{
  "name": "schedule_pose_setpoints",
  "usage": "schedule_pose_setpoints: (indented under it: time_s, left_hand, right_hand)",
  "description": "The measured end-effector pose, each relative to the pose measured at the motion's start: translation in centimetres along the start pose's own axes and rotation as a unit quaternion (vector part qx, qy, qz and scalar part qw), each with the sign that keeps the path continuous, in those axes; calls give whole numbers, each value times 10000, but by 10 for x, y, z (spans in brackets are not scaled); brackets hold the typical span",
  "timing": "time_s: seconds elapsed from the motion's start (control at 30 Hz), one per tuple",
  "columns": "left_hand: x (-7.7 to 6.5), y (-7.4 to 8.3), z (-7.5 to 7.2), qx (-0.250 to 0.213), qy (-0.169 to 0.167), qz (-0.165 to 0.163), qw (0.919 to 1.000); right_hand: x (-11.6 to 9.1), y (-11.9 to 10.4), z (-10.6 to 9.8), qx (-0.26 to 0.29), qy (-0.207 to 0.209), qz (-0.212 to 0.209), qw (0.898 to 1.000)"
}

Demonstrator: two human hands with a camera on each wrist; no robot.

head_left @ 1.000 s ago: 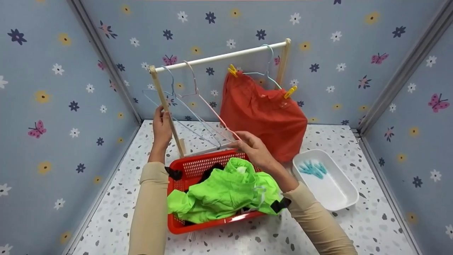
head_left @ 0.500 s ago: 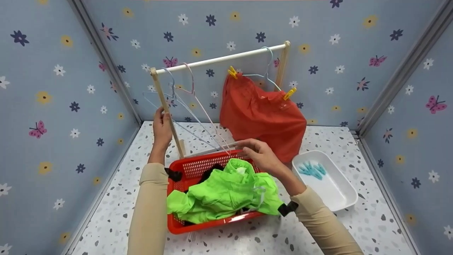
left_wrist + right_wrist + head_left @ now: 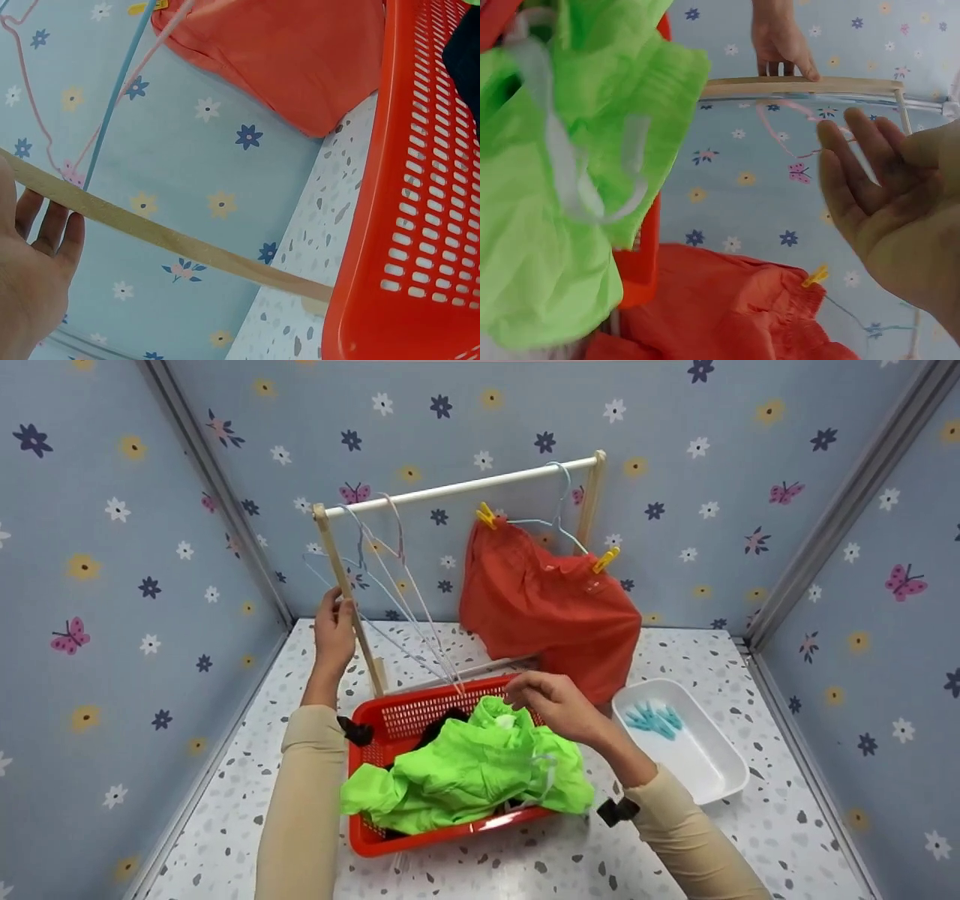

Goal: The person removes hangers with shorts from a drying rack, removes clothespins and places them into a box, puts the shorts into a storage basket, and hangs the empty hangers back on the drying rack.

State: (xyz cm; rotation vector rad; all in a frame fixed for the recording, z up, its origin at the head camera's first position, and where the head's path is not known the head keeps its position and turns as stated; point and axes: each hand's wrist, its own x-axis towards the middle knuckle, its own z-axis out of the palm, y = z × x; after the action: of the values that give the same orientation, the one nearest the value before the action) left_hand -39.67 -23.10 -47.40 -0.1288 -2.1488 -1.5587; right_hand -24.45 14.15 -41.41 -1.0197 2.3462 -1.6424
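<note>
My left hand grips the left wooden post of a small clothes rack, its fingertips showing against the post in the left wrist view. My right hand is above the bright green garment with its fingers loosely bent and nothing in them. This garment lies heaped in a red basket, over some black cloth. A pink hanger and a blue hanger hang side by side near the rack's left end, turned edge-on, their lower ends by the basket's back rim.
Red shorts hang at the rack's right from a light blue hanger, held by yellow clothespins. A white tray with several teal clothespins stands right of the basket. Flower-patterned walls enclose three sides.
My right hand has let go of the pink hanger and drawn back down toward the green garment. The pink hanger has swung left toward the blue one. My left hand stays on the post.
</note>
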Motion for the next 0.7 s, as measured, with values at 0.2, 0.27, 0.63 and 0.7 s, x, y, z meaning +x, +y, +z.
schedule_pose_setpoints:
  time_s: [0.2, 0.27, 0.63, 0.7]
  left_hand:
    - [-1, 3, -15, 75, -292, -57, 9995]
    - [-5, 3, -21, 108, -375, -224, 9990]
    - [-72, 1, -54, -161, -924, -1501, 9842]
    - [-93, 0, -59, -209, -1191, -1685, 9783]
  right_hand:
    - [-15, -6, 2, -651, 227, -637, 9956]
    - [-20, -6, 1, -605, 272, -656, 9956]
    - [-58, 3, -12, 112, 538, -374, 9978]
    - [-67, 6, -14, 180, 675, -239, 9973]
